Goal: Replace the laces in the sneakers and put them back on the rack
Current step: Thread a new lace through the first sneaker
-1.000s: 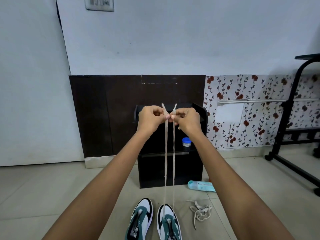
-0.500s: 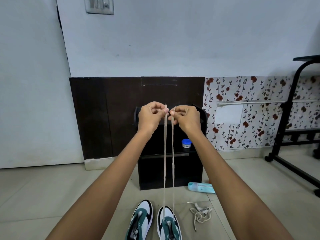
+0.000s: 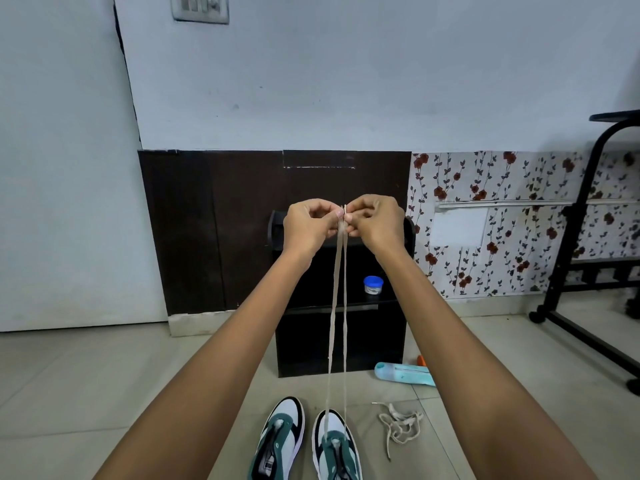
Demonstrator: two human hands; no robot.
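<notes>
Pinching the two ends of a beige lace (image 3: 341, 233) side by side, the left hand (image 3: 308, 225) and right hand (image 3: 375, 221) meet in front of the top of the black rack (image 3: 346, 341). Both strands run taut down to the sneaker (image 3: 337, 448) on the floor in front of the rack, the second sneaker (image 3: 280, 441) just beside it. A loose lace (image 3: 400, 426) lies heaped in front of the rack's right corner.

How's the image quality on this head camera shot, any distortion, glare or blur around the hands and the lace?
Head view: wide-angle distortion bows the wall edge and stretches the forearms; lighting is soft and even, no glare; left hand, right hand and lace are sharp, though the lace fades against the pale floor above the sneaker.
</notes>
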